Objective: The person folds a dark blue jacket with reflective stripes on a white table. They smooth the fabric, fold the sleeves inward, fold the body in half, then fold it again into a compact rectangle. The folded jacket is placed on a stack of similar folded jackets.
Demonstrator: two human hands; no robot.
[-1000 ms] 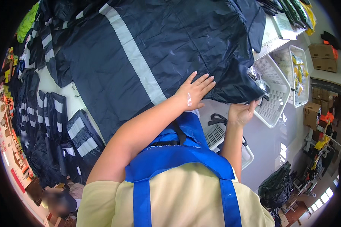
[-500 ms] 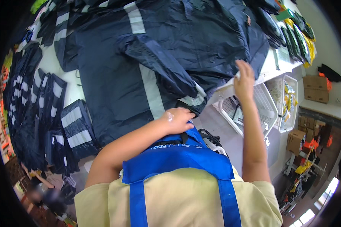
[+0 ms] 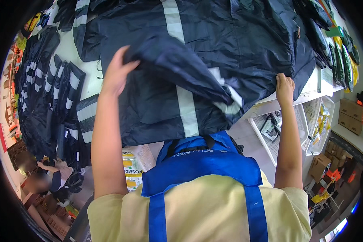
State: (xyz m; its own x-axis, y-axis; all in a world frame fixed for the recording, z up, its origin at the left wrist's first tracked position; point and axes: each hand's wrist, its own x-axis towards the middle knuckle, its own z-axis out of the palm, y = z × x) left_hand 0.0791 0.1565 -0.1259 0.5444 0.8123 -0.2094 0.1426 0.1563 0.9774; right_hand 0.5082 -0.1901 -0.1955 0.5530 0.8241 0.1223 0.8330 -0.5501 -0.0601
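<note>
A large navy rain jacket (image 3: 149, 105) with pale reflective bands lies spread over the white table. My left hand (image 3: 117, 74) is at the upper end of its sleeve (image 3: 177, 60), thumb and fingers closed around the fabric. That sleeve is raised off the jacket body and a little blurred; its banded cuff (image 3: 232, 101) hangs toward the near edge. Farther right, my right hand (image 3: 285, 88) is closed on the jacket's near edge, at the front of the table. The fingertips of both hands are partly hidden.
Several dark banded garments (image 3: 40, 92) are piled at the left. Packed garments (image 3: 339, 60) lie at the far right. White plastic baskets (image 3: 304, 125) stand below the table's right edge, with cardboard boxes (image 3: 349, 115) beyond. Other people (image 3: 48, 177) are at lower left.
My left hand has moved from the near hem up and left to the sleeve, which is now lifted. My right hand has closed on the jacket edge. The view has shifted slightly.
</note>
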